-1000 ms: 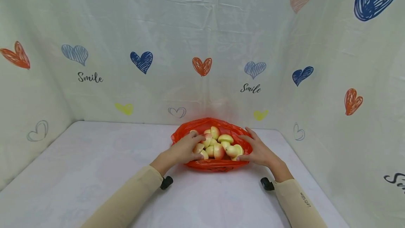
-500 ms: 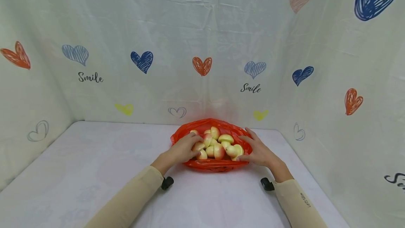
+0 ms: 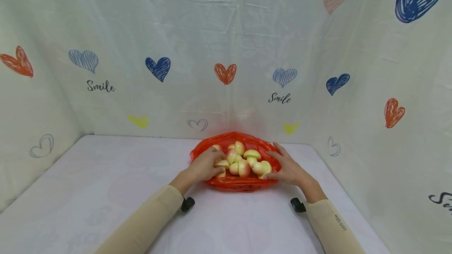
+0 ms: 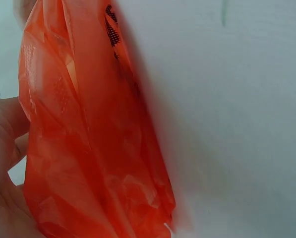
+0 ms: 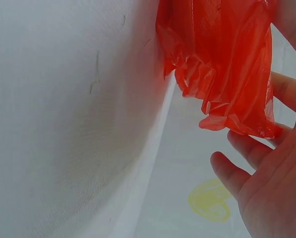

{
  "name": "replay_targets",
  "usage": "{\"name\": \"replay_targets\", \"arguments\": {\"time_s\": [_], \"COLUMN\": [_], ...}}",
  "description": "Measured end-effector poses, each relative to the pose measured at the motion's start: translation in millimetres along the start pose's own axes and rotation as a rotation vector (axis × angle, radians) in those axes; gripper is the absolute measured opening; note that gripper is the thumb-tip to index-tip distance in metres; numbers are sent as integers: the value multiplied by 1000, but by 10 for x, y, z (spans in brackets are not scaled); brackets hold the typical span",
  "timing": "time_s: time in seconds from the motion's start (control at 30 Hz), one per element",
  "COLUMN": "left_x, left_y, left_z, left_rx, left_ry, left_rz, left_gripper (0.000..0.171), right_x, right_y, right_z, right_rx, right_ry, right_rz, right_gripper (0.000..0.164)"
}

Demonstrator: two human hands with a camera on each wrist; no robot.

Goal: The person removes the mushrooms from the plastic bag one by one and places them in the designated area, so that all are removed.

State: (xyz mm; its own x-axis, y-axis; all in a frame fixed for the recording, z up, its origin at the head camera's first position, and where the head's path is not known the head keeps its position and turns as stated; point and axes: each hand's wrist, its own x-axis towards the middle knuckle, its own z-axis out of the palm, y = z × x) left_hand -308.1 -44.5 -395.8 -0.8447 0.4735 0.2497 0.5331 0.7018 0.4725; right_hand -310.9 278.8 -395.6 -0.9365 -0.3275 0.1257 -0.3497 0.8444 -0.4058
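Observation:
A red plastic bag (image 3: 240,184) lies with its mouth spread wide, and several pale yellow mushroom-shaped pieces with reddish caps are heaped inside. My left hand (image 3: 205,164) reaches over the bag's left rim. Its thumb and fingers are bent around a mushroom (image 3: 221,164) at the left of the heap; part of that mushroom is hidden by the hand. At the right rim, my right hand (image 3: 291,169) has fingers and thumb spread against the bag, the thumb near a mushroom (image 3: 259,167). In the right wrist view, the red bag (image 5: 222,64) hangs beside the loosely bent fingers.
The bag rests near the back edge of a table with a white cover (image 3: 134,183). White curtains (image 3: 197,34) printed with hearts surround the table at the back and sides. A black wrist camera (image 3: 187,204) sits under the left wrist, another (image 3: 298,205) under the right.
The left thumb has shifted slightly left, and the mushroom at that hand has shifted left with it, away from the heap's middle. The right hand has stayed at the bag's right rim.

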Motion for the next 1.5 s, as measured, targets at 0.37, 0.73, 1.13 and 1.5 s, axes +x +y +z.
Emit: {"name": "replay_targets", "arguments": {"time_s": [0.37,0.73,1.13,1.5], "left_x": [-9,-6,-14,-84], "left_y": [34,11,13,133], "left_z": [28,64,78,-59], "left_rx": [-101,-155,-178,-208], "left_ry": [-3,-14,-23,66], "left_rz": [-51,-41,-72,2], "left_gripper": [35,44,45,46], "right_x": [12,1,6,-28], "right_y": [-4,-1,21,56], "right_z": [16,12,19,-23], "right_rx": [-6,-6,-2,25], "right_ry": [0,4,4,-22], "right_rz": [-2,-6,-7,76], "right_gripper": [88,89,92,102]}}
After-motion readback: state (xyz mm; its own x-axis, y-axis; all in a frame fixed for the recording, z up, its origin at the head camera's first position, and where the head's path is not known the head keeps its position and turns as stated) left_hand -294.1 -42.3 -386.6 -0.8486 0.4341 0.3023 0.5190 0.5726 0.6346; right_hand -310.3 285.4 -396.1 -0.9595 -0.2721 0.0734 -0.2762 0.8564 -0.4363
